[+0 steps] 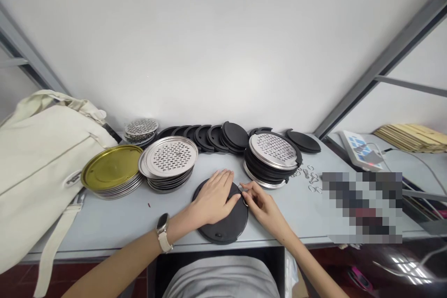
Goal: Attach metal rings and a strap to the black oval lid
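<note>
A round black plastic disc (225, 226) lies flat on the table in front of me. My left hand (214, 198) presses down on it, palm down with the fingers stretched out. At the disc's right edge, my right hand (260, 202) pinches a small metal ring (240, 188) between thumb and forefinger. Whether the ring passes through the disc I cannot tell. Behind the right hand stands a stack of black discs (267, 167) topped by a perforated metal grater plate (274, 150). Several loose metal rings (310, 177) lie scattered to its right.
To the left are a stack of grater plates (174, 157) and gold-coloured round lids (113, 167). Black discs (235, 135) line the wall. A cream bag (45, 149) leans over the left end. A white box (361, 149) and thin wooden boards (414, 137) lie at right.
</note>
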